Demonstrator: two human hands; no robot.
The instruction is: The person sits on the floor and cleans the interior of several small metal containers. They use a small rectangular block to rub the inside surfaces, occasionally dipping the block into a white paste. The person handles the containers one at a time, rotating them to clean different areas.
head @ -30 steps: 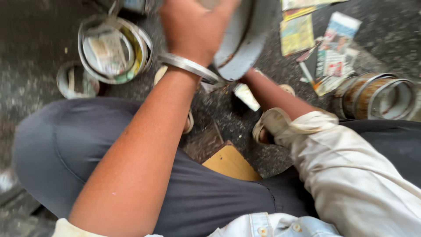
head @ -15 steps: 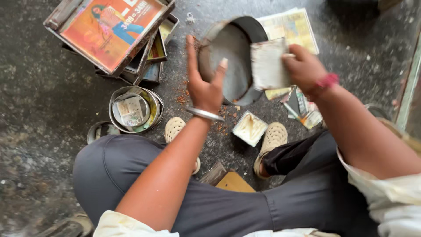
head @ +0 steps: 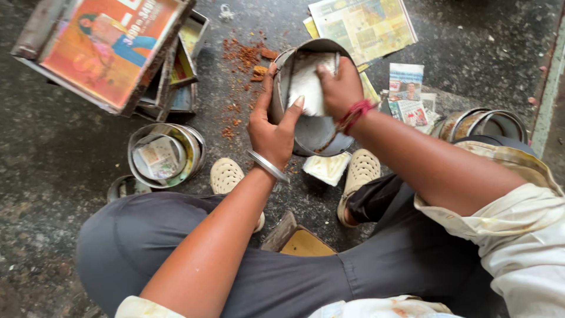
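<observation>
Now reaching inside the round grey metal tin (head: 312, 132), the right hand (head: 338, 88) presses a white cloth (head: 309, 85); the left hand (head: 271, 129) grips its rim above reddish crumbs (head: 241, 56), newspaper sheets (head: 365, 26), 2 cream sandals (head: 226, 175).

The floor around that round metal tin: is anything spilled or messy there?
Yes. Reddish-brown crumbs lie scattered on the dark stone floor just left of the round metal tin that the left hand holds, while the right hand presses white paper inside it.
</observation>
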